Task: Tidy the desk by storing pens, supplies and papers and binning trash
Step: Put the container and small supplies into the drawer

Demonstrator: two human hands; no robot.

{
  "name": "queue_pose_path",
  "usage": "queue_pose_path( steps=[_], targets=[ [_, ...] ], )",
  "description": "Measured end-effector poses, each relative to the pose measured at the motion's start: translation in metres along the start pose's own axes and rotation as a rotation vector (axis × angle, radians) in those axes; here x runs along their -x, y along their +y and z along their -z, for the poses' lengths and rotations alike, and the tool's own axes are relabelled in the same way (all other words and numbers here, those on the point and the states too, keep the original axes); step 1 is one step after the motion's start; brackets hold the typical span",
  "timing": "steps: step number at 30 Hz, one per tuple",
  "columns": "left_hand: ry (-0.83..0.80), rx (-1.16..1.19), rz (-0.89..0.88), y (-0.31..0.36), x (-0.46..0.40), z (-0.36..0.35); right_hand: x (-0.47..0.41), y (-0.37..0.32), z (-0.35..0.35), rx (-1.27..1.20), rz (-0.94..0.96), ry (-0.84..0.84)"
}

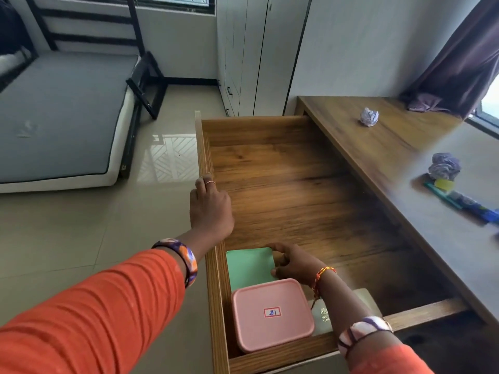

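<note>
One green pad (249, 268), lower centre in our open drawer (283, 184), gripped by our right hand (293, 263); pink box (272, 314) just below. Left hand (210, 209) clasps the drawer's front edge. Two crumpled papers (368, 116) on the desk (399, 147), right.

Wooden desk (378, 155) with two crumpled papers (368, 117), pens (459, 201).

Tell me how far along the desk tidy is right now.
Partly done. The drawer is open, with a pink box inside. In hand: the left hand grips the drawer front while the right hand sets a green pad down. Left: two crumpled paper balls and pens on the desk.
</note>
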State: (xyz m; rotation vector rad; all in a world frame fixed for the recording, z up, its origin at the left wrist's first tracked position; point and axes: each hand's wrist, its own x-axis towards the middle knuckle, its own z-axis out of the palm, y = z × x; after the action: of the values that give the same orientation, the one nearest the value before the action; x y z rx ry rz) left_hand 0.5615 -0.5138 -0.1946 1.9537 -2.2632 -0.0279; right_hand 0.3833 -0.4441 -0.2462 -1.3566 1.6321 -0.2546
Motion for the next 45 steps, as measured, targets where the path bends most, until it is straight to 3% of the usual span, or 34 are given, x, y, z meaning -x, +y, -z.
queue_pose_path(
  steps=[5, 9, 12, 16, 21, 23, 28, 33, 38, 40, 45],
  targets=[
    [0.018, -0.064, -0.248, 0.003, 0.003, 0.002, 0.007, -0.011, -0.001, 0.048, -0.01, 0.034],
    [-0.019, -0.172, -0.447, 0.015, 0.005, 0.004, 0.028, -0.014, 0.016, 0.197, 0.023, 0.251],
    [-0.026, -0.002, -0.582, 0.057, -0.001, 0.013, 0.061, -0.01, 0.058, 0.136, 0.14, 0.527],
    [0.012, 0.291, -0.879, 0.167, -0.014, 0.028, 0.111, 0.018, 0.137, 0.036, 0.242, 0.955],
    [-0.077, 0.442, -1.04, 0.314, -0.003, 0.029, 0.164, 0.115, 0.22, -0.014, 0.05, 1.441],
    [-0.069, 0.462, -1.087, 0.357, 0.005, 0.023, 0.18, 0.156, 0.242, -0.067, -0.058, 1.564],
    [-0.041, 0.51, -1.004, 0.426, 0.008, 0.009, 0.182, 0.214, 0.263, -0.095, -0.283, 1.419],
    [-0.086, 0.263, -0.983, 0.467, -0.009, 0.009, 0.177, 0.217, 0.288, 0.153, -0.532, 1.083],
    [-0.014, 0.145, -1.009, 0.472, -0.014, 0.01, 0.185, 0.218, 0.324, -0.036, -0.623, 0.9],
    [-0.012, 0.179, -0.996, 0.471, -0.015, 0.016, 0.189, 0.217, 0.324, -0.025, -0.608, 0.911],
    [0.02, 0.387, -0.987, 0.463, -0.016, 0.034, 0.206, 0.199, 0.309, -0.18, -0.223, 1.289]
  ],
)
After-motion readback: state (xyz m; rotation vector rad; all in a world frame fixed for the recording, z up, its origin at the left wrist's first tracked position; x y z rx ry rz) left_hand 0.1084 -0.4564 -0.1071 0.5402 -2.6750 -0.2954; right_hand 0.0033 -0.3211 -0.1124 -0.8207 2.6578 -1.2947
